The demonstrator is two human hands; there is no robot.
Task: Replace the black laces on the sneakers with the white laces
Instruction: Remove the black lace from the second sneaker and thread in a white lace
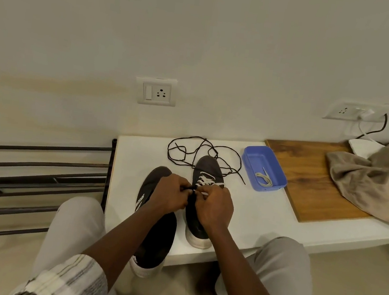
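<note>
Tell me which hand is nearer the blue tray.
Right. The right hand works at the white-laced sneaker, nearer the blue tray; the left hand sits farther left.

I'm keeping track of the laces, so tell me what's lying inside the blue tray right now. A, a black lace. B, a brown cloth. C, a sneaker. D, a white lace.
D: a coiled spare white lace lies in the blue tray, while the black lace sprawls loose on the white table outside it.
</note>
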